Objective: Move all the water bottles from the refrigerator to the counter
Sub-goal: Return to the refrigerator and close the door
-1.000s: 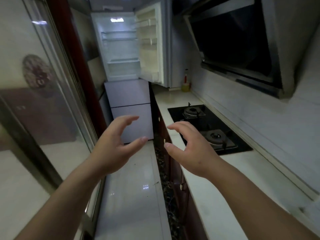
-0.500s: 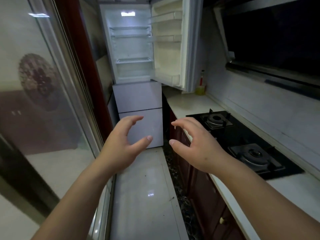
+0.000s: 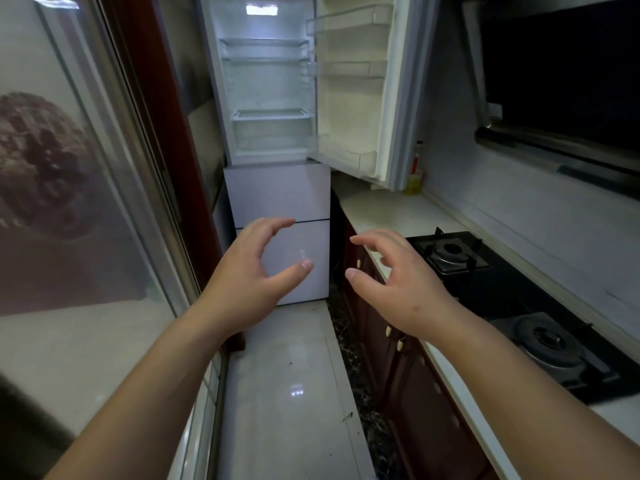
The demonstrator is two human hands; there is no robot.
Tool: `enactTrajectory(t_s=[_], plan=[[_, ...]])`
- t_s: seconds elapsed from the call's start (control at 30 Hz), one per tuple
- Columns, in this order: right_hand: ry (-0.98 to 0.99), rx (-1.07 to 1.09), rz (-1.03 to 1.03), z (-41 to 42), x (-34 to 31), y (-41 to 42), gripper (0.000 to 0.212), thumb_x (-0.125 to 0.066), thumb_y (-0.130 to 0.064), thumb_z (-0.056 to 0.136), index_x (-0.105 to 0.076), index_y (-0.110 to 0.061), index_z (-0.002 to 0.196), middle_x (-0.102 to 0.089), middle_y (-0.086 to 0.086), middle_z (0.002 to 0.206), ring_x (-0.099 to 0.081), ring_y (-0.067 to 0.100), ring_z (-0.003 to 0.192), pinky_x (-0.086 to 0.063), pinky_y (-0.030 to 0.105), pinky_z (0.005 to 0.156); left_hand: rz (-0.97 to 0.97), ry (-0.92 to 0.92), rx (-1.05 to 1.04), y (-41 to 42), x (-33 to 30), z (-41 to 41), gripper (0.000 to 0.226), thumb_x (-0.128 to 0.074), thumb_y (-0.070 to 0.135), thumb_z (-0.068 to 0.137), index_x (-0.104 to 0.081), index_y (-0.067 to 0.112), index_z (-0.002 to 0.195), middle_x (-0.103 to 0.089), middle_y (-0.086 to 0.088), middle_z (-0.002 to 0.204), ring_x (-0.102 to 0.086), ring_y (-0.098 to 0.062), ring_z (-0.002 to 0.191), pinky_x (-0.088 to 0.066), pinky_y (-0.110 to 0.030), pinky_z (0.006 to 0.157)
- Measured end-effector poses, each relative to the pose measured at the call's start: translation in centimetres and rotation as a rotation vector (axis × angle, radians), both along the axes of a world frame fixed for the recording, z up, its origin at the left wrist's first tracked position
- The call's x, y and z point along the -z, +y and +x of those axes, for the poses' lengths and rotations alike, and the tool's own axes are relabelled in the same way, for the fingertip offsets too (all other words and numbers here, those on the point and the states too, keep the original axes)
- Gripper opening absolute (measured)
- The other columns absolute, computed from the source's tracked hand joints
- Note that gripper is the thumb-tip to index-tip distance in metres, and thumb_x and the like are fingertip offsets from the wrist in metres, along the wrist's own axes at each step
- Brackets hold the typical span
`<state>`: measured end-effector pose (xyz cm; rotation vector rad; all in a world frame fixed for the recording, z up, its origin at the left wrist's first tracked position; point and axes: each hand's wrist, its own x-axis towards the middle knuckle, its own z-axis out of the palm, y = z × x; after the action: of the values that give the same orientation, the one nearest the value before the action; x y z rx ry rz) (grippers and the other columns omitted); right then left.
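Empty-handed, we hold our left hand (image 3: 249, 271) and right hand (image 3: 398, 282) wide, cupped for grasping; no water bottles show in the open refrigerator (image 3: 270, 98) at twelve o'clock.

glossy white floor (image 3: 287, 410), glass sliding door (image 3: 86, 202), dark cabinets (image 3: 415, 393)

gas hob (image 3: 512, 306) black, two burners | yellow bottle (image 3: 414, 178) by wall | glass door (image 3: 86, 202) left
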<state>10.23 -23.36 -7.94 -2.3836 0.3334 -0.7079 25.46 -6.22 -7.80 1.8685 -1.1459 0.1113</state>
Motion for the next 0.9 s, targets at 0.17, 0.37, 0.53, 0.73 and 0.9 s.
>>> enactTrajectory(t_s=[0.17, 0.37, 0.53, 0.73, 0.9], plan=[[0.021, -0.025, 0.008, 4.6, 1.1, -3.7, 0.045, -0.058, -0.042, 0.088, -0.050, -0.032, 0.131, -0.042, -0.023, 0.130, -0.038, -0.010, 0.120, -0.029, 0.010, 0.096, 0.017, 0.000, -0.025, -3.0, 0.5, 4.4, 0.066, -0.057, 0.066, 0.072, -0.046, 0.042, 0.133, -0.047, 0.022, 0.134, -0.042, 0.008, 0.126, -0.034, -0.020, 0.102], [0.017, -0.044, 0.015, 11.6, 1.5, -11.2, 0.044, -0.056, -0.042, 0.089, -0.050, -0.031, 0.131, -0.042, -0.023, 0.130, -0.039, -0.009, 0.119, -0.028, 0.010, 0.096, 0.014, 0.015, -0.035, -9.8, 1.3, 10.9, 0.066, -0.058, 0.066, 0.072, -0.047, 0.041, 0.133, -0.047, 0.026, 0.131, -0.041, 0.012, 0.125, -0.034, -0.019, 0.100], [-0.006, -0.054, 0.030, 17.1, 1.0, -18.1, 0.044, -0.056, -0.042, 0.088, -0.051, -0.030, 0.130, -0.043, -0.022, 0.129, -0.040, -0.010, 0.117, -0.028, 0.006, 0.094, 0.054, -0.009, -0.022, -17.1, 0.2, 15.6, 0.064, -0.057, 0.068, 0.072, -0.045, 0.045, 0.130, -0.040, 0.040, 0.124, -0.039, 0.016, 0.121, -0.034, -0.018, 0.099], [-0.058, -0.052, 0.038, 22.3, -0.8, -26.3, 0.043, -0.059, -0.040, 0.088, -0.052, -0.031, 0.130, -0.043, -0.021, 0.129, -0.041, -0.006, 0.118, -0.033, 0.015, 0.098, 0.048, -0.062, -0.023, -25.2, -2.5, 20.4, 0.065, -0.061, 0.064, 0.074, -0.045, 0.041, 0.133, -0.040, 0.040, 0.124, -0.037, 0.020, 0.120, -0.033, -0.017, 0.099], [-0.060, -0.038, 0.040, 24.9, -0.8, -30.8, 0.045, -0.057, -0.045, 0.087, -0.051, -0.034, 0.130, -0.043, -0.022, 0.130, -0.042, -0.002, 0.122, -0.036, 0.024, 0.101, 0.065, -0.087, 0.000, -29.7, -3.0, 22.8, 0.063, -0.063, 0.063, 0.076, -0.045, 0.041, 0.132, -0.040, 0.039, 0.125, -0.037, 0.019, 0.122, -0.033, -0.017, 0.099]])
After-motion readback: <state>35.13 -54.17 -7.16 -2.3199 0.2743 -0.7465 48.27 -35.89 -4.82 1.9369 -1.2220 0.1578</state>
